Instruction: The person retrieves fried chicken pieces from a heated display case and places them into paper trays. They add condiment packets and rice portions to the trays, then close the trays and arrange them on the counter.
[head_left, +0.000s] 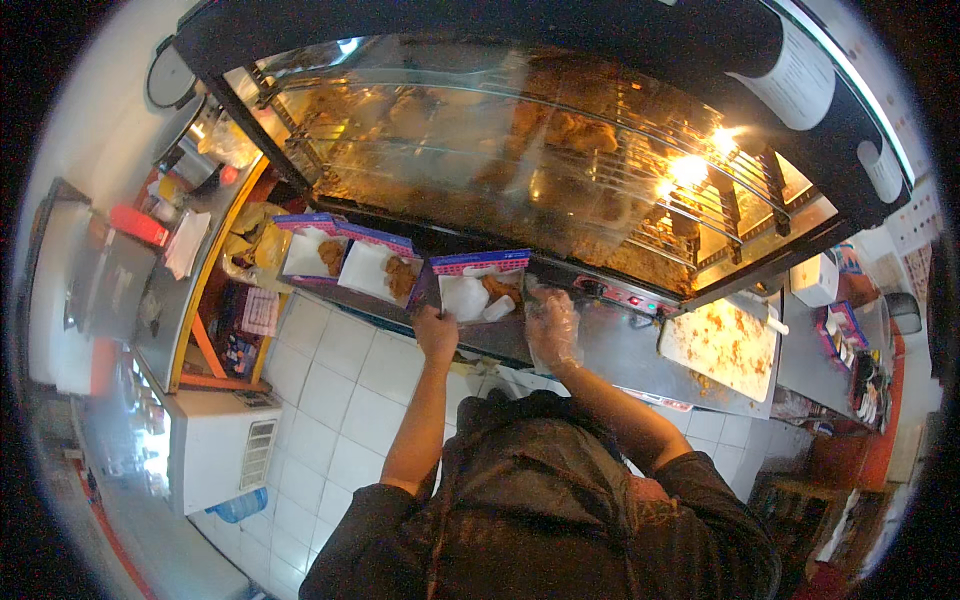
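Note:
My bare left hand (436, 336) pinches the near left corner of an open cardboard meal box (480, 262) with a pink and blue lid. Inside that box sit a round white bundle (464, 298), a small white wrapped item (499, 308) and a piece of fried chicken (501, 286). At the box's right side is my right hand (553, 330), in a clear plastic glove, its fingers curled; whether they grip the box wall is hidden. Further left stand two more open boxes, a middle one (365, 271) and a left one (300, 259), each with fried chicken.
A lit glass warming cabinet (480, 172) with wire racks rises behind the boxes. On the steel counter (615, 341) to the right lies a crumb-covered white cutting board (720, 349) with a knife (772, 321). Yellow plastic bags (259, 244) hang at the left; a white chest (221, 450) stands below.

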